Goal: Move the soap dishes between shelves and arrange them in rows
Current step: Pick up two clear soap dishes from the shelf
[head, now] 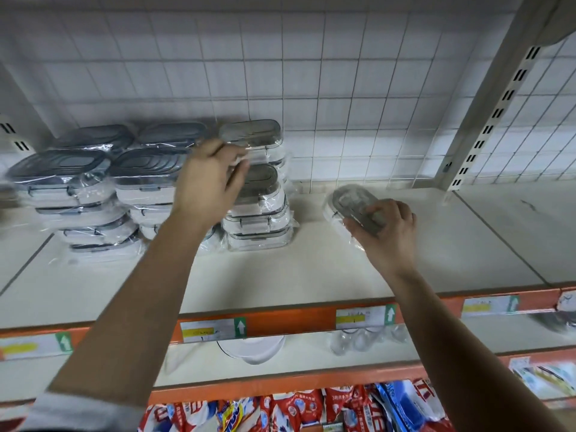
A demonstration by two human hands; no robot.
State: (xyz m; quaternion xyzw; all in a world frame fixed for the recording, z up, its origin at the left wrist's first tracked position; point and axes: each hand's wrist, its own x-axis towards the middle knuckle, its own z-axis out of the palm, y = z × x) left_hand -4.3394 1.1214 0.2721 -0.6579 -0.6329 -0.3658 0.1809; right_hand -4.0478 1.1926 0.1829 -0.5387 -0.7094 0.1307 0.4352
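Several stacks of plastic-wrapped soap dishes with grey lids stand on the upper white shelf (311, 275). My left hand (212, 179) grips the near edge of the top grey-lidded soap dish (252, 135) of the rear right stack. In front of it stands another stack (258, 213). To the right, a single wrapped soap dish (349, 198) lies on the shelf, and my right hand (386, 229) holds its near end. Blue-grey lidded stacks (78, 188) fill the left side.
A white wire grid backs the shelf. A slotted upright post (486, 120) rises at the right. The shelf's orange front rail (296, 319) carries price labels. Below it sit a white plate (252, 347) and clear glasses (358, 339); red packets (296, 410) fill the lowest shelf.
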